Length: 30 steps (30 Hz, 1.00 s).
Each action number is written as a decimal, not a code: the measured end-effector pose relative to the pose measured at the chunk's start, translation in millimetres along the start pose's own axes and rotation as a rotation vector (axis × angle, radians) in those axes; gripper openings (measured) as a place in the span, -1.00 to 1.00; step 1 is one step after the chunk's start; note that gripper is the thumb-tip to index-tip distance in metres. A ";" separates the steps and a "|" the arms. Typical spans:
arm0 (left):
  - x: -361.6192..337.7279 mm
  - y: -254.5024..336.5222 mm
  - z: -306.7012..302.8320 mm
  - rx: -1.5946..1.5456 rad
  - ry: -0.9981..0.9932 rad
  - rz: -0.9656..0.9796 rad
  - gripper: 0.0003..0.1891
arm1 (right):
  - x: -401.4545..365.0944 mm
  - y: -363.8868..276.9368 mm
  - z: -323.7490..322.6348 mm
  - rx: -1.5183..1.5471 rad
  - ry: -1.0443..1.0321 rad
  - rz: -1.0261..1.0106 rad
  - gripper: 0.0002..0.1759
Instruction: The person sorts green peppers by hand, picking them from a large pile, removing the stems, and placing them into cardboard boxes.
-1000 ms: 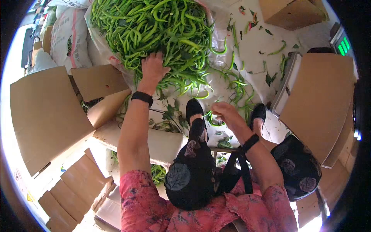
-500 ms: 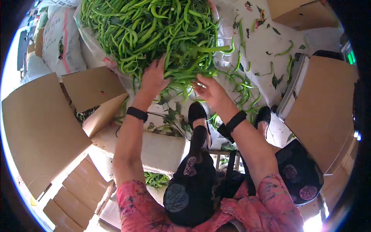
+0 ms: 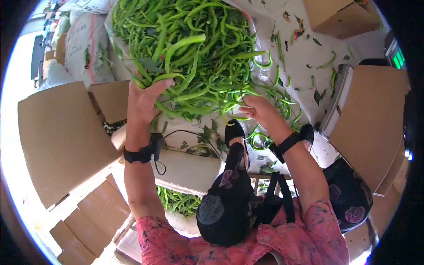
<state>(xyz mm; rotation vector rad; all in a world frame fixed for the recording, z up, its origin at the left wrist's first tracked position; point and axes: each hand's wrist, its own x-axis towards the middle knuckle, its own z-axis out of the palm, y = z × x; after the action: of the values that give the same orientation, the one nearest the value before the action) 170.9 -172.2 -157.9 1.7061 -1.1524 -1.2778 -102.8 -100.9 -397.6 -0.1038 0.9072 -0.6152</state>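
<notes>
A big heap of long green chili peppers (image 3: pixel 207 57) spills from a plastic-lined sack at the top of the head view. My left hand (image 3: pixel 145 100) is closed around several green chili peppers at the heap's near left edge, raised slightly. One curved pepper crosses over its fingers. My right hand (image 3: pixel 261 111) is at the near right edge of the heap, beside loose peppers. Its fingers are curled in, thumb close to the fingertips; what lies between them is too small to name. Both wrists wear black bands.
Cardboard boxes stand left (image 3: pixel 66 141), right (image 3: pixel 369 119) and at the top right (image 3: pixel 340 17). A white woven sack (image 3: pixel 86 53) leans behind the left box. A green-lit display (image 3: pixel 398 60) is at the right. More peppers (image 3: pixel 179 201) lie below a pale block (image 3: pixel 187 170). Leaves litter the floor.
My left hand has moved left and toward me and has closed on several peppers. My right hand has shifted slightly right and toward me. The view has shifted a little.
</notes>
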 end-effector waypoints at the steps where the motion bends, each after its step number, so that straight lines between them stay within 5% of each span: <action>1: -8.3 15.7 9.0 -0.270 0.044 0.003 -0.45 | -11.0 -3.6 6.9 -0.128 0.058 -0.029 -0.70; 3: -6.9 29.4 1.8 -0.265 0.006 0.043 -0.45 | -26.2 4.5 -2.9 -0.266 0.116 -0.198 -0.60; 6: -4.8 35.0 -10.1 -0.273 -0.012 0.063 -0.45 | -58.3 -16.8 15.1 -0.195 0.125 -0.153 -0.67; 16: -66.6 90.4 20.2 -0.341 -0.293 0.133 -0.65 | -177.5 -74.5 92.6 -0.288 0.099 -0.490 -0.61; 19: -97.8 112.7 40.9 -0.269 -0.376 0.137 -0.66 | -246.0 -119.4 163.3 -0.600 -0.079 -0.906 -0.59; 22: -123.2 127.9 57.5 -0.169 -0.402 0.201 -0.62 | -271.1 -139.3 204.9 -0.819 -0.032 -0.801 -0.63; 30: -154.0 126.4 46.1 -0.288 -0.284 0.300 -0.70 | -300.5 -172.5 171.5 -0.263 0.255 -1.061 -0.74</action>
<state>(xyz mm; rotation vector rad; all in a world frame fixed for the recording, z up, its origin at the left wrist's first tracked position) 78.3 -74.5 -4.0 1.1219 -1.2591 -1.4419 -187.9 -109.4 -20.5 -0.7916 1.1520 -1.5086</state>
